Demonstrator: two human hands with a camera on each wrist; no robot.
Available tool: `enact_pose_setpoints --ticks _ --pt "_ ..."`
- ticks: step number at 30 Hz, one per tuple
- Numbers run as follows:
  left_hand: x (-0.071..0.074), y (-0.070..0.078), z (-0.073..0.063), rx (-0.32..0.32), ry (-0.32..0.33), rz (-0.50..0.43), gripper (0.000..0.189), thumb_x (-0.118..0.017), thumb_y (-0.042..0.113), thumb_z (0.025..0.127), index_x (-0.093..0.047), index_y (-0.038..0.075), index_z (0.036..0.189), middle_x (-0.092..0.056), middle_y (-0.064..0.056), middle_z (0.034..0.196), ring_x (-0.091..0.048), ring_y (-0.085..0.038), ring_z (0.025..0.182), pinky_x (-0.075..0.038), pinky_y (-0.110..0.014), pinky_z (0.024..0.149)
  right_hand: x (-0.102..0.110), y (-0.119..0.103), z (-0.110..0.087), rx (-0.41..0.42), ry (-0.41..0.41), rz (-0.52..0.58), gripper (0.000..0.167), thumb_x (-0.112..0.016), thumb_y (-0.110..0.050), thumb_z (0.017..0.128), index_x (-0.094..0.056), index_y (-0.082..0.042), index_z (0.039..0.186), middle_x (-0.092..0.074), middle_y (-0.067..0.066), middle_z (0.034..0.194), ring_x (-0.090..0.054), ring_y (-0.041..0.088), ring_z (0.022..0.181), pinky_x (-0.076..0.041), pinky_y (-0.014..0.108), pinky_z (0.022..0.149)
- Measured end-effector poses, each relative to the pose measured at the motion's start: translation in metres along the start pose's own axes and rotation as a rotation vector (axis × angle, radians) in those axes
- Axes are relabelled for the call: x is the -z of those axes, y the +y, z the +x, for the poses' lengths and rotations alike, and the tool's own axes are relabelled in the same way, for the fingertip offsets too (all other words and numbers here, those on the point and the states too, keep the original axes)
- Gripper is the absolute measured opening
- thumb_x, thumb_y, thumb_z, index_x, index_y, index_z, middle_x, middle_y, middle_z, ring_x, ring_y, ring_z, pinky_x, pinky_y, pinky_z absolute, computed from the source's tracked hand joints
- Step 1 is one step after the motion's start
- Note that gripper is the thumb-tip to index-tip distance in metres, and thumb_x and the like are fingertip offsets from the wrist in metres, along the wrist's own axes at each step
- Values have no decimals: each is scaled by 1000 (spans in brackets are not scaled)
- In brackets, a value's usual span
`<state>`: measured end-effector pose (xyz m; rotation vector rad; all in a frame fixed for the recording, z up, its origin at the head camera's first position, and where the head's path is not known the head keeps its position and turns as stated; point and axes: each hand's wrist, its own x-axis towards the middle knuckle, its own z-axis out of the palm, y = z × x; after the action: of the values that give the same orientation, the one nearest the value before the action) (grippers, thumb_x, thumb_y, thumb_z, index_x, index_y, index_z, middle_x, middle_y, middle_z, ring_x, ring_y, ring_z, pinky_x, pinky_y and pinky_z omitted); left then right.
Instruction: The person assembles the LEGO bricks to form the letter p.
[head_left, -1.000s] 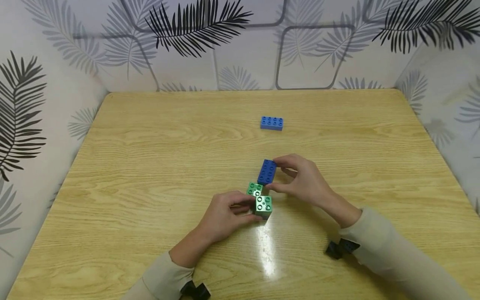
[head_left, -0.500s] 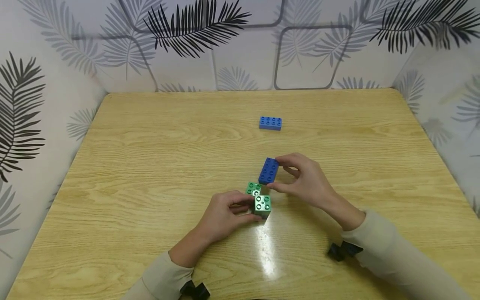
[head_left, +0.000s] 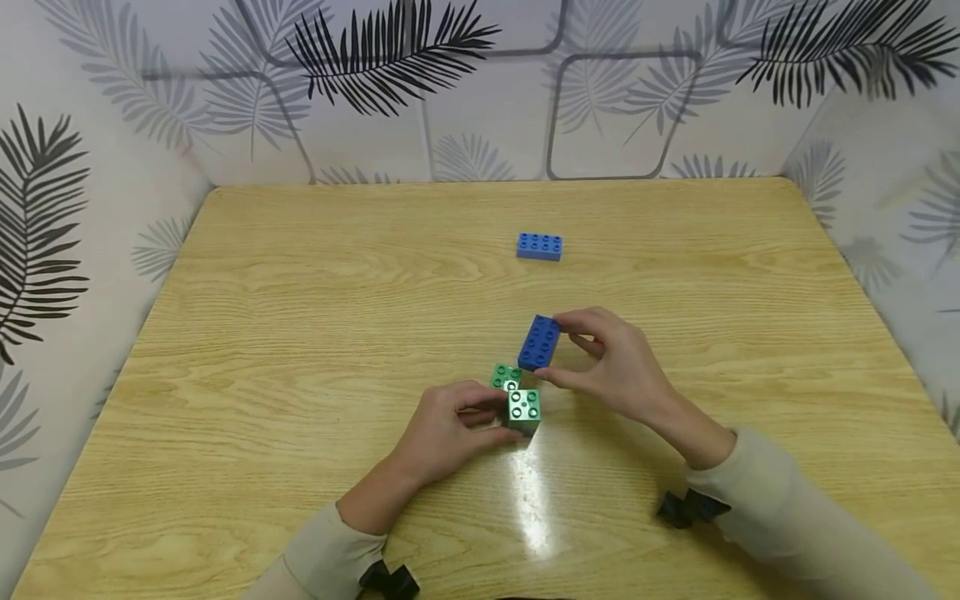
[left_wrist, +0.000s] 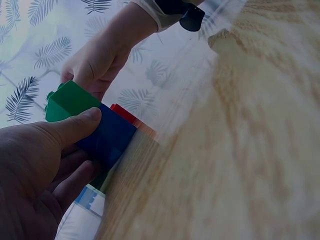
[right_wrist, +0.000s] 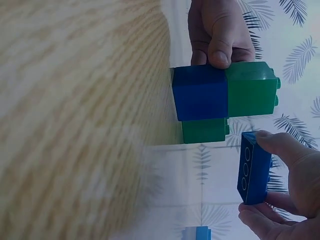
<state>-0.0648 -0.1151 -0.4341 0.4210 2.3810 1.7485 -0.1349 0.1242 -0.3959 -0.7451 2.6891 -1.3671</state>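
Note:
In the head view my left hand (head_left: 442, 433) grips a small upright stack with its thumb and fingers. A green brick (head_left: 524, 408) tops that stack, and a dark blue block (right_wrist: 200, 92) sits below it. Just beyond, a lower green brick (head_left: 506, 375) shows its studs, partly hidden by my fingers and the stack. My right hand (head_left: 622, 367) pinches a dark blue eight-stud brick (head_left: 539, 342) by its ends. That brick is raised off the table, its hollow underside facing the table in the right wrist view. Beside the stack, the left wrist view shows a bit of red brick (left_wrist: 123, 113).
A lighter blue eight-stud brick (head_left: 539, 247) lies farther back on the wooden table (head_left: 337, 275). Leaf-patterned walls (head_left: 480, 108) border the table at the back and both sides. Black wrist-worn mounts (head_left: 693, 507) hang at the sleeves.
My right hand has drifted slightly right with the dark blue brick, widening its gap from the stack a little. My left hand stays in place, and the view has shifted slightly.

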Motion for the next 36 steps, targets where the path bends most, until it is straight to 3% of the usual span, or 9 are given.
enact_pose_setpoints --ticks 18,31,36 --pt "-1 -2 1 -13 7 -10 38 -87 5 74 -74 0 108 -73 -12 104 -72 -25 102 -60 -21 89 3 -8 -8 45 46 15 59 -92 -21 71 -66 -5 123 -66 7 118 -65 22 112 -57 26 99" --pt "-1 -1 1 -19 5 6 38 -87 6 74 -74 2 109 -73 -11 105 -72 -24 102 -60 -19 88 6 -15 -13 78 80 -18 61 -92 -22 71 -66 -7 124 -65 6 116 -64 22 112 -58 29 98" --pt "-2 -1 1 -18 9 -10 38 -88 5 73 -74 1 108 -73 -11 104 -72 -25 101 -60 -20 88 5 -17 -16 66 79 22 59 -92 -22 72 -67 -8 124 -64 5 116 -64 21 112 -58 30 99"
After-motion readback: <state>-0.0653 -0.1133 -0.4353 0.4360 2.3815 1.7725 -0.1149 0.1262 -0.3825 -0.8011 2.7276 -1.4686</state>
